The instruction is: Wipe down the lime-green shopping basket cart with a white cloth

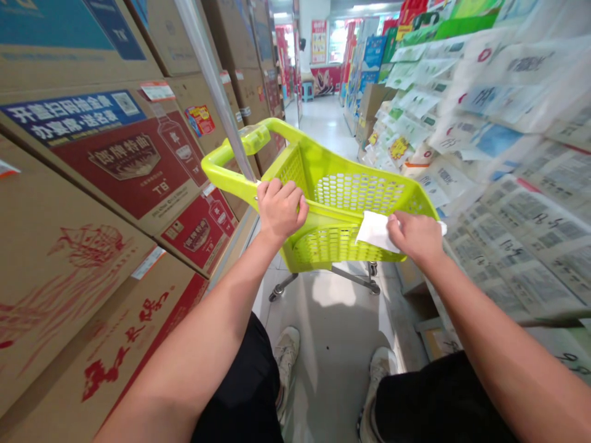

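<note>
A lime-green plastic shopping cart (pixel 351 184) stands in a narrow store aisle just in front of me. My left hand (pixel 281 208) is closed over the near rim of its basket at the left corner. My right hand (pixel 415 237) presses a white cloth (pixel 376 231) against the near rim on the right side, fingers curled on it. The basket holds nothing that I can see. A grey pole (pixel 217 86) rises from the cart's left side beside the green handle (pixel 252 140).
Stacked cardboard boxes (pixel 115 184) with red and blue labels wall the left side. Shelves of white bagged goods (pixel 508 154) line the right. The tiled aisle floor (pixel 327 123) runs ahead to more displays. My shoes (pixel 286 357) stand behind the cart's wheels (pixel 277 294).
</note>
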Motion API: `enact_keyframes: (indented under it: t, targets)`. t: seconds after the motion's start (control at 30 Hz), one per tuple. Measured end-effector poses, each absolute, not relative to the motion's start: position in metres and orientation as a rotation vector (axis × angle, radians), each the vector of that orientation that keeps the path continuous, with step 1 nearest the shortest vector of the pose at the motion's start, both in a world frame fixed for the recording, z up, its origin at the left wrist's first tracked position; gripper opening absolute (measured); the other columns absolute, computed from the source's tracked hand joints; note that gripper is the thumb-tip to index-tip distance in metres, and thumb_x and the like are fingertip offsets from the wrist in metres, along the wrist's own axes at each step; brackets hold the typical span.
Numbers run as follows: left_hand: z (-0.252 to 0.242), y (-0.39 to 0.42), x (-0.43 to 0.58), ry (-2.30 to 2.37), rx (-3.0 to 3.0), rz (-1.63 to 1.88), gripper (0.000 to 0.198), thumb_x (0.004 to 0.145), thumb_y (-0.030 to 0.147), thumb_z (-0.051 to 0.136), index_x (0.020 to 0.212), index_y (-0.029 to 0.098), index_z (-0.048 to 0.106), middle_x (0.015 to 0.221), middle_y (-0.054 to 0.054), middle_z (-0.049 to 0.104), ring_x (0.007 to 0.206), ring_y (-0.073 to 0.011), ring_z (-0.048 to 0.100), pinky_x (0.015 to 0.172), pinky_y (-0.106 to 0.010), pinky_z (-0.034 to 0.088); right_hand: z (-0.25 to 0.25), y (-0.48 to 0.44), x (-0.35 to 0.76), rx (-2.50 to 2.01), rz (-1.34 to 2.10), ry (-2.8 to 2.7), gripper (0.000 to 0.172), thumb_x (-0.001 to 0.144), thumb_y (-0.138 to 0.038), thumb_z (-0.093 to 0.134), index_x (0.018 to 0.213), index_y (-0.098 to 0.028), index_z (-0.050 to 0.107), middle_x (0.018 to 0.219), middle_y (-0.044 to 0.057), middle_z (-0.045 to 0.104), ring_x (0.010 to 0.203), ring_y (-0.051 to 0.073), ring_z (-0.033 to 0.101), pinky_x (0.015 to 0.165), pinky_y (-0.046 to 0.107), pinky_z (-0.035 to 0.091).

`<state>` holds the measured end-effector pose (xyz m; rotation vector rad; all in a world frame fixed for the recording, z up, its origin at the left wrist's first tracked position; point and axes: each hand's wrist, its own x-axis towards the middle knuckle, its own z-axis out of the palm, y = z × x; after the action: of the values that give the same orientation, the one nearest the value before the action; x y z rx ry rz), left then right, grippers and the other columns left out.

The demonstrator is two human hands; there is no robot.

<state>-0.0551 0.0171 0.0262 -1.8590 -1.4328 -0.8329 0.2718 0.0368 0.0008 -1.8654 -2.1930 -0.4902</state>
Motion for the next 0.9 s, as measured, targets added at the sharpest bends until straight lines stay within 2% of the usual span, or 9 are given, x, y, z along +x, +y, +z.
enact_keyframes:
  t: [0.13, 0.27, 0.4, 0.47, 0.63, 0.9]
  targets:
    - [0.022, 0.015, -0.039, -1.425, -1.849, -0.867, 0.024, 0.099, 0.032, 0.047, 0.081, 0.024, 0.061, 0.088, -0.005, 0.07, 0.092, -0.0279, 0.057, 0.093, -0.05, 0.032, 0.001, 0.044, 0.263, -1.884, -0.497, -2.099, 0.054, 0.104, -0.042, 0.03, 0.097, -0.016, 0.077, 0.086, 0.017, 0.077, 0.075, 0.028, 0.067, 0.063, 0.036, 0.018]
    - [0.021, 0.007, -0.019, -1.374, -1.822, -0.846, 0.025, 0.1, 0.033, 0.046, 0.083, 0.023, 0.062, 0.087, -0.006, 0.069, 0.091, -0.0279, 0.056, 0.092, -0.05, 0.031, 0.013, 0.039, 0.207, -1.707, -0.416, -2.147, 0.051, 0.106, -0.04, 0.03, 0.093, -0.017, 0.074, 0.085, 0.015, 0.077, 0.076, 0.027, 0.067, 0.066, 0.037, 0.021]
    - [0.022, 0.003, -0.014, -1.392, -1.884, -0.854, 0.025, 0.1, 0.033, 0.046, 0.085, 0.024, 0.064, 0.09, -0.008, 0.069, 0.094, -0.0296, 0.056, 0.092, -0.051, 0.03, 0.029, 0.025, 0.152, -1.43, -0.294, -2.272, 0.051, 0.11, -0.035, 0.023, 0.097, -0.019, 0.069, 0.098, 0.012, 0.079, 0.081, 0.025, 0.068, 0.069, 0.036, 0.025]
    - [0.023, 0.003, -0.02, -1.386, -1.911, -0.838, 0.025, 0.099, 0.034, 0.047, 0.085, 0.025, 0.065, 0.09, -0.008, 0.069, 0.094, -0.03, 0.056, 0.093, -0.051, 0.03, 0.032, 0.022, 0.144, -1.354, -0.287, -2.327, 0.05, 0.111, -0.039, 0.022, 0.103, -0.019, 0.068, 0.101, 0.011, 0.079, 0.082, 0.025, 0.068, 0.068, 0.036, 0.025]
    - [0.026, 0.01, -0.046, -1.407, -1.955, -0.8, 0.02, 0.097, 0.035, 0.049, 0.085, 0.025, 0.062, 0.091, -0.007, 0.067, 0.096, -0.0294, 0.054, 0.094, -0.051, 0.03, 0.017, 0.03, 0.186, -1.489, -0.343, -2.321, 0.053, 0.108, -0.054, 0.03, 0.101, -0.02, 0.071, 0.097, 0.011, 0.078, 0.08, 0.025, 0.067, 0.063, 0.036, 0.019]
    - [0.027, 0.022, -0.06, -1.52, -1.944, -0.817, 0.018, 0.096, 0.034, 0.054, 0.082, 0.024, 0.052, 0.086, -0.003, 0.06, 0.092, -0.0245, 0.044, 0.095, -0.05, 0.026, -0.007, 0.053, 0.28, -1.9, -0.413, -2.102, 0.054, 0.104, -0.045, 0.031, 0.096, -0.015, 0.076, 0.087, 0.018, 0.076, 0.074, 0.027, 0.065, 0.063, 0.035, 0.018]
